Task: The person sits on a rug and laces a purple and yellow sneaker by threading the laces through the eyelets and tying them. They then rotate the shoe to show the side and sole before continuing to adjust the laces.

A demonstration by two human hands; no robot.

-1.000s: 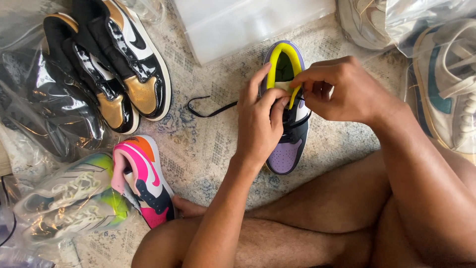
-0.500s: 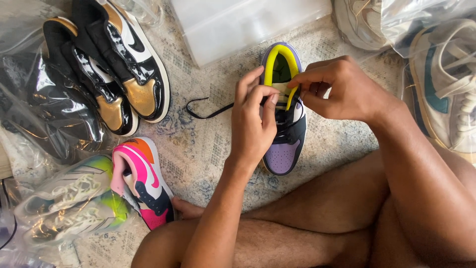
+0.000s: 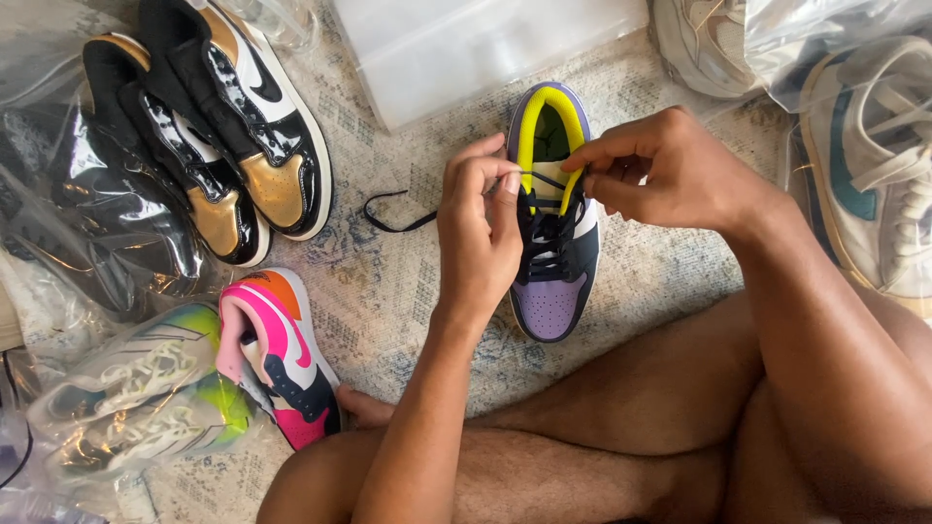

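Note:
A purple, black and white sneaker [image 3: 550,296] with a yellow collar lies on the patterned rug [image 3: 388,281], toe toward me. My left hand [image 3: 481,233] pinches the dark shoelace [image 3: 398,221] at the sneaker's left side; the lace's loose end trails left across the rug. My right hand [image 3: 670,170] pinches the same lace at the right side of the collar. The lace runs taut between both hands across the shoe's opening.
A black, white and gold pair of sneakers [image 3: 228,146] lies upper left. A pink and orange sneaker [image 3: 282,354] sits by bagged shoes [image 3: 126,388] lower left. A clear plastic bag [image 3: 466,49] lies above, and bagged pale sneakers [image 3: 874,165] at right. My crossed legs fill the foreground.
My left hand has lifted off the shoe's side and now pulls the lace up and left. The lace is drawn taut across the collar. My right hand stays at the collar.

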